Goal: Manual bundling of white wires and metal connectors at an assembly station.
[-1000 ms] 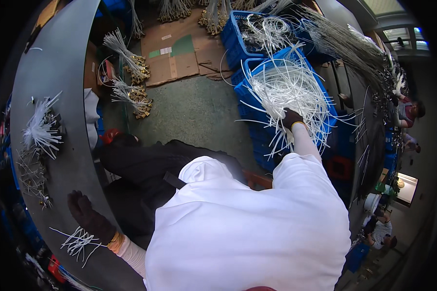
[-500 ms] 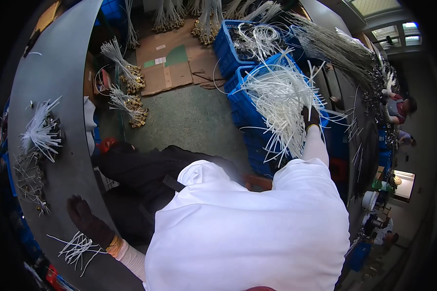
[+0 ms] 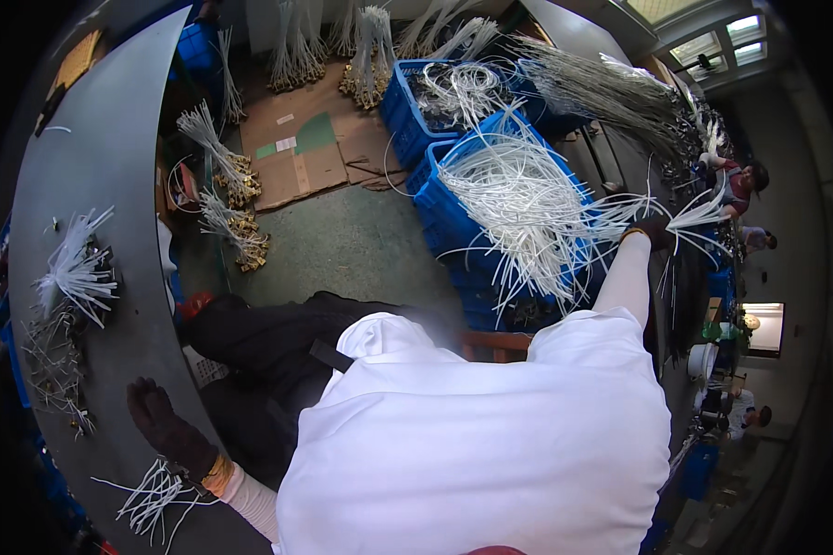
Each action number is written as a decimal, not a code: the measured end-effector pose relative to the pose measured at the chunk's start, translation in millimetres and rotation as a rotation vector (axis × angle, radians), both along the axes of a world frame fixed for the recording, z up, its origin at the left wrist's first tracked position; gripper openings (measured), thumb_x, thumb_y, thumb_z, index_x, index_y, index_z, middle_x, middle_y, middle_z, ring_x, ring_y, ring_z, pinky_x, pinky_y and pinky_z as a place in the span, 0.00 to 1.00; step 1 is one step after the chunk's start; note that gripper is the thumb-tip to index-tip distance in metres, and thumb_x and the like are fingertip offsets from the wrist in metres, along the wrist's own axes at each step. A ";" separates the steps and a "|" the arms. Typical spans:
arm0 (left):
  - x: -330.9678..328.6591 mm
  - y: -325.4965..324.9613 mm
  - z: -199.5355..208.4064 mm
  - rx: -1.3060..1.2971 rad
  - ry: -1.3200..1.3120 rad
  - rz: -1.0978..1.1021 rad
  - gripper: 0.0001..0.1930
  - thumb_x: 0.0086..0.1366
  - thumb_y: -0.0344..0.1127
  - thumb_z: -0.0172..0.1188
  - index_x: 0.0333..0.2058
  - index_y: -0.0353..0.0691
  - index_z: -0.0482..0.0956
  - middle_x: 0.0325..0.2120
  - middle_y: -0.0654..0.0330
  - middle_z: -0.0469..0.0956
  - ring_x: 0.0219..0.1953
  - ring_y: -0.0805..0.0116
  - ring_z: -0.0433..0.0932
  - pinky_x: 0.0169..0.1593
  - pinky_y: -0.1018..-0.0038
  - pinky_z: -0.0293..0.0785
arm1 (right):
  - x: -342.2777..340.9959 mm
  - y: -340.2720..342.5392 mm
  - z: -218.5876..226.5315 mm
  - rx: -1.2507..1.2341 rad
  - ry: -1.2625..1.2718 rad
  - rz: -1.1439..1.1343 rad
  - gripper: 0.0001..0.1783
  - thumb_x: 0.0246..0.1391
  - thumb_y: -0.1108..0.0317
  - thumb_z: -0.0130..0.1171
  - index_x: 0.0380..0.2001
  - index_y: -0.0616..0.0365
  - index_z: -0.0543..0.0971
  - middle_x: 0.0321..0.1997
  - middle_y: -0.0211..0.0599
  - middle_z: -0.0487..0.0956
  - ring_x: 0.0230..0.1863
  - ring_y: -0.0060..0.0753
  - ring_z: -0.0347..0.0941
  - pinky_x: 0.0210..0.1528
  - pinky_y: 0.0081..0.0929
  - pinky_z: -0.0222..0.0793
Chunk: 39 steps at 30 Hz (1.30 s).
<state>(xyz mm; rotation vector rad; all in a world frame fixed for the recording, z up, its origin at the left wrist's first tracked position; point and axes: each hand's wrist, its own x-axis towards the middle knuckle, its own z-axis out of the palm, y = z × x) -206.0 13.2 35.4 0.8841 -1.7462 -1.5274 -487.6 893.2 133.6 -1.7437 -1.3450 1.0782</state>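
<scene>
My right hand [image 3: 653, 230], in a dark glove, is closed round a bunch of thin white tubes [image 3: 703, 217] just right of a blue crate. Their ends fan out on both sides of the fist. A tangled heap of similar white tubes [image 3: 518, 199] fills the crate [image 3: 423, 197] and spills over its near side. On the left, my gloved left hand [image 3: 165, 421] lies on the grey table [image 3: 111, 166], fingers stretched out and holding nothing. Close by its wrist is a small loose pile of white tubes [image 3: 148, 499].
Farther up the left table lie a bundle of white strands [image 3: 72, 273] and thin metallic pieces [image 3: 57, 365]. Brass-ended bundles [image 3: 236, 236] stand beyond it. Another blue crate [image 3: 400, 116] holds coiled white tubes, and flattened cardboard [image 3: 301, 166] covers some floor. Several people work far right.
My right hand has moved right from over the crate's heap and now carries a bunch of white tubes out past its edge. My left hand stays nearly still on the table.
</scene>
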 end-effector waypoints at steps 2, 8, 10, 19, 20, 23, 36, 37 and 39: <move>-1.1 1.6 0.0 0.025 0.011 -0.001 0.22 0.72 0.35 0.49 0.62 0.34 0.63 0.57 0.52 0.71 0.59 0.61 0.71 0.61 0.68 0.66 | 3.9 -76.9 -15.7 0.738 0.185 0.089 0.26 0.53 0.55 0.57 0.42 0.71 0.77 0.40 0.65 0.80 0.39 0.62 0.79 0.38 0.46 0.76; 1.0 9.6 -1.3 0.044 0.027 -0.002 0.23 0.72 0.37 0.49 0.62 0.34 0.63 0.57 0.52 0.71 0.59 0.62 0.70 0.62 0.67 0.64 | -33.3 -131.3 44.9 0.840 -0.061 0.218 0.33 0.53 0.37 0.53 0.37 0.61 0.84 0.33 0.56 0.83 0.37 0.60 0.80 0.35 0.48 0.74; 7.7 5.2 -4.1 0.079 0.062 -0.001 0.23 0.73 0.37 0.49 0.62 0.34 0.63 0.56 0.53 0.71 0.58 0.62 0.70 0.62 0.68 0.64 | -45.2 -188.8 71.0 1.007 -0.026 0.227 0.31 0.55 0.40 0.54 0.30 0.63 0.84 0.30 0.55 0.83 0.32 0.60 0.80 0.31 0.47 0.73; 26.6 6.2 20.2 0.052 0.233 0.064 0.22 0.73 0.34 0.47 0.62 0.31 0.63 0.57 0.50 0.70 0.59 0.61 0.71 0.63 0.68 0.65 | -51.8 -504.1 133.8 0.854 1.253 1.230 0.12 0.62 0.64 0.55 0.33 0.63 0.80 0.36 0.42 0.81 0.39 0.33 0.77 0.42 0.35 0.73; 28.9 4.3 23.4 -0.021 0.180 0.065 0.22 0.72 0.32 0.48 0.62 0.32 0.63 0.57 0.51 0.70 0.59 0.61 0.70 0.63 0.68 0.64 | -29.3 -550.8 137.5 0.516 1.249 1.349 0.13 0.62 0.65 0.54 0.41 0.65 0.77 0.40 0.45 0.81 0.43 0.38 0.77 0.51 0.38 0.71; 43.1 -5.8 55.7 -0.159 0.099 0.141 0.22 0.70 0.27 0.50 0.61 0.32 0.64 0.58 0.52 0.70 0.59 0.63 0.70 0.64 0.68 0.64 | 11.5 -659.9 130.5 0.143 1.446 1.690 0.15 0.64 0.66 0.52 0.47 0.68 0.73 0.37 0.45 0.80 0.46 0.46 0.77 0.58 0.45 0.69; 184.2 -80.4 125.9 -0.909 -0.426 0.410 0.19 0.57 0.37 0.66 0.46 0.37 0.77 0.43 0.50 0.78 0.47 0.49 0.77 0.50 0.61 0.73 | 217.5 -914.2 59.9 -1.265 0.752 2.980 0.21 0.63 0.66 0.52 0.55 0.69 0.69 0.36 0.46 0.80 0.43 0.44 0.78 0.50 0.39 0.72; 191.8 -88.6 110.2 -0.637 -0.425 0.266 0.15 0.58 0.37 0.64 0.42 0.38 0.80 0.38 0.52 0.80 0.43 0.51 0.79 0.46 0.62 0.76 | 223.6 -924.7 52.8 -1.289 0.697 2.988 0.21 0.62 0.65 0.54 0.53 0.68 0.70 0.35 0.44 0.80 0.41 0.41 0.79 0.47 0.36 0.73; 198.3 -94.2 78.3 -0.835 -0.459 0.356 0.12 0.59 0.36 0.62 0.41 0.38 0.80 0.34 0.53 0.81 0.37 0.54 0.81 0.40 0.64 0.77 | 215.0 -946.5 42.5 -1.298 0.656 2.992 0.21 0.60 0.65 0.56 0.52 0.67 0.71 0.35 0.43 0.80 0.39 0.38 0.79 0.44 0.33 0.74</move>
